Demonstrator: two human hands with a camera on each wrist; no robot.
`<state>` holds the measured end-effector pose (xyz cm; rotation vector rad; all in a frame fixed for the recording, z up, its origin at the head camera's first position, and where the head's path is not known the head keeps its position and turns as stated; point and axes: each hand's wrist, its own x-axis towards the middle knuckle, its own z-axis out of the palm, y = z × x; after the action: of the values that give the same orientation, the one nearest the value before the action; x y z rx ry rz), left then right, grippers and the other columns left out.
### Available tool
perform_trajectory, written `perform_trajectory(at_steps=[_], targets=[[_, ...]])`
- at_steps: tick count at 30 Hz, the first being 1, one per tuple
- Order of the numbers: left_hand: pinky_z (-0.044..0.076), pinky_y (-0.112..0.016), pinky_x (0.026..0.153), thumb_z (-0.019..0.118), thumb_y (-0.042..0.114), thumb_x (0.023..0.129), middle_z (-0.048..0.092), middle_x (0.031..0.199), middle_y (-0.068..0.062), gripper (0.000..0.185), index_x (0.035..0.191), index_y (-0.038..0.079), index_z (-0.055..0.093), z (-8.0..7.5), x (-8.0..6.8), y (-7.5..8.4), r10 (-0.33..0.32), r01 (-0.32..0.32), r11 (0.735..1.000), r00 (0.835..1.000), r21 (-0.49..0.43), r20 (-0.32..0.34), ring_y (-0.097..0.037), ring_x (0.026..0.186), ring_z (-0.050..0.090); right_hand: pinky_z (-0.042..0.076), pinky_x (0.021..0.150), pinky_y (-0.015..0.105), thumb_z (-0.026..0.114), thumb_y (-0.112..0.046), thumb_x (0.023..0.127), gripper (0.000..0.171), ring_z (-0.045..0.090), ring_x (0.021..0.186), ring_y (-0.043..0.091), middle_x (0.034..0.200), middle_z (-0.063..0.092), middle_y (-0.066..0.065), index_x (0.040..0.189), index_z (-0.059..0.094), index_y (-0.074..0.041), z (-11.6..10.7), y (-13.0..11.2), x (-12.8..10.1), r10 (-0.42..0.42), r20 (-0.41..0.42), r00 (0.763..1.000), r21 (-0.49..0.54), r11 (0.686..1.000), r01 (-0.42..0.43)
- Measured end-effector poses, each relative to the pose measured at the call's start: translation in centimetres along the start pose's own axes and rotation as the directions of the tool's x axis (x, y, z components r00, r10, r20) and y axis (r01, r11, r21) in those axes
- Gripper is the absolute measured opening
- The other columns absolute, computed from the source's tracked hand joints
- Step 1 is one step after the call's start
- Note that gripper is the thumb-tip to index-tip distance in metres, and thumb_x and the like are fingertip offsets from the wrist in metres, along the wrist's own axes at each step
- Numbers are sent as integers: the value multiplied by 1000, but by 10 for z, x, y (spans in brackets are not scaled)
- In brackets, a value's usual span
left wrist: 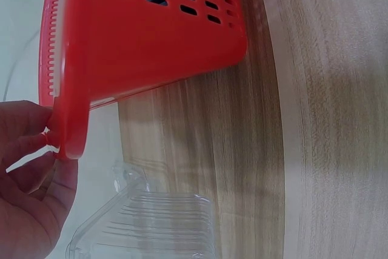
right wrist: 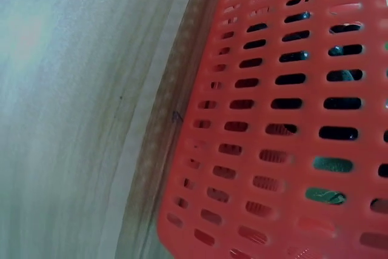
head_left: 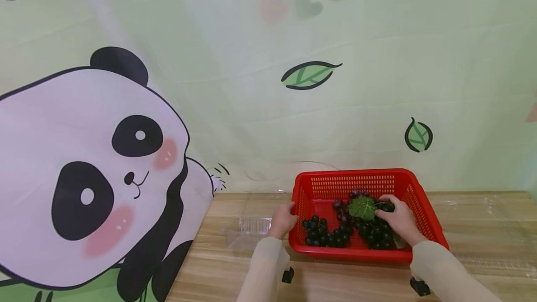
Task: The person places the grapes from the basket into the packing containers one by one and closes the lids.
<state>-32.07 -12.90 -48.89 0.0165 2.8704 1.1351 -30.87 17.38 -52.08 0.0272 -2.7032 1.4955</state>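
A red plastic basket (head_left: 352,173) with slotted walls stands on the wooden table. My left hand (head_left: 282,220) grips its left end, and the left wrist view shows the fingers and thumb (left wrist: 30,180) pinching the rim. Inside the basket, my right hand (head_left: 400,220) pinches the top of a bunch of dark grapes (head_left: 377,236) beside a green leaf (head_left: 362,208). Another bunch of black grapes (head_left: 320,234) lies at the front left, and reddish-purple grapes (head_left: 340,206) lie behind the leaf. The basket wall (right wrist: 333,148) hides the right hand in the right wrist view.
A clear plastic container (left wrist: 160,222) sits left of the basket. More clear plastic (head_left: 482,227) lies on the table (head_left: 348,278) to the right. Behind rises a pale green backdrop (head_left: 235,120) printed with a panda and leaves.
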Motion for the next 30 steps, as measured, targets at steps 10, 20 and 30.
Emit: perform_trajectory(at_steps=[10,20,30], targets=[[54,-32,68,60,1,79,60,109,-17,44,122,-1,51,-1,-1,-2,28,-28,999,1000,-31,-4,-18,77,60,37,89,57,60,-19,82,46,42,108,38,124,44,26,121,44,-1,-9,-3,3,-25,5,1000,-11,1000,25],[54,-33,69,61,1,79,59,111,-18,44,122,0,51,0,0,-7,1,-1,996,1000,-90,1,-19,80,61,39,88,55,60,-18,82,45,44,107,37,120,48,25,120,45,2,-20,-10,1,-91,1,996,-52,995,91],[53,-33,71,63,2,77,57,115,-16,47,123,2,52,-4,0,-3,-61,64,991,998,-115,30,-18,80,59,41,85,54,60,-19,82,44,45,105,37,119,48,25,119,46,0,-39,-22,-3,-131,-1,991,-63,989,131]])
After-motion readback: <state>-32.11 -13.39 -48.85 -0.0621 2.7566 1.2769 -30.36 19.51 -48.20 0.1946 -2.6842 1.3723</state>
